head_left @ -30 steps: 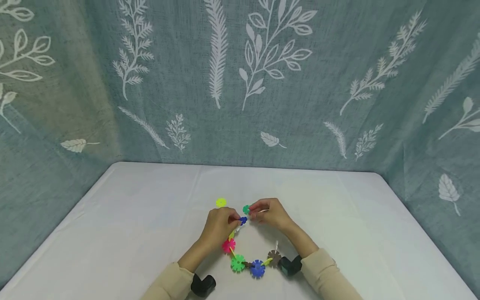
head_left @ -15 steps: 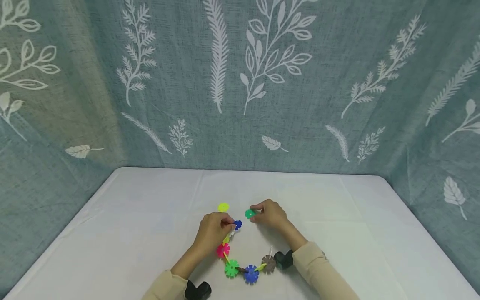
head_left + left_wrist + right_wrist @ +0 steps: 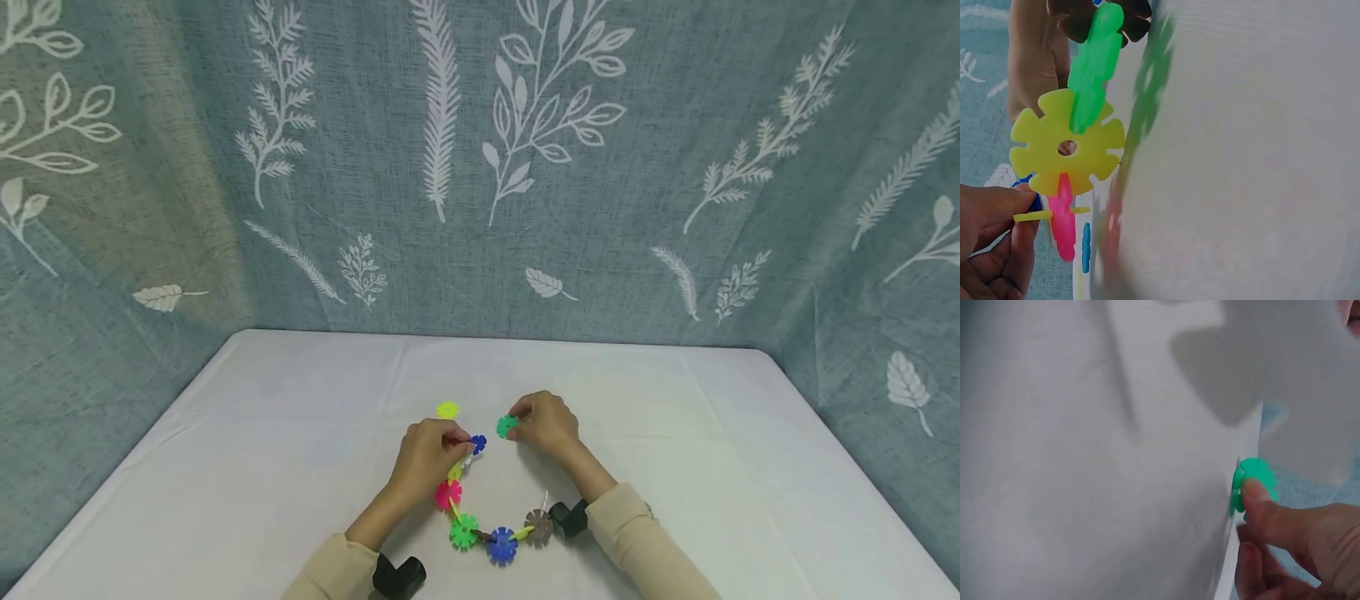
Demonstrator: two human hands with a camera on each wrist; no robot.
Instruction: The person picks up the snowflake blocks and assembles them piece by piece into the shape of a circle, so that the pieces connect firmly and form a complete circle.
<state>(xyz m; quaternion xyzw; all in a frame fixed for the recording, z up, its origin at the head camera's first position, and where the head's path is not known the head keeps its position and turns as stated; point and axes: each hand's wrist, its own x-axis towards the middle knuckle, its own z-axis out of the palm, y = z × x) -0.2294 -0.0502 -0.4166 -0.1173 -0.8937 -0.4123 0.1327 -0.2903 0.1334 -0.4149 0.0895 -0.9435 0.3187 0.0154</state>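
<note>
My left hand (image 3: 429,454) pinches a blue notched plastic disc (image 3: 478,443) between thumb and fingers. That disc ends a curved chain of interlocking discs, with a pink disc (image 3: 448,495), a green disc (image 3: 464,532), another blue disc (image 3: 502,547) and a brown disc (image 3: 538,528) along it. Small yellow, white and dark links sit between them. My right hand (image 3: 547,427) pinches a loose teal-green disc (image 3: 507,427), held a short gap from the blue one. The left wrist view shows a yellow disc (image 3: 1047,134) of the chain close up, slotted onto neighbouring pieces.
A bright yellow disc (image 3: 447,410) lies on the white table (image 3: 315,450) just beyond my left hand. Black wrist-worn devices, one of them the left device (image 3: 400,577), sit near the sleeves. A leaf-patterned curtain (image 3: 480,275) surrounds the table's back and sides.
My right hand has drawn the teal-green disc slightly away to the right of the blue one. The left hand has shifted a little left with the chain's end.
</note>
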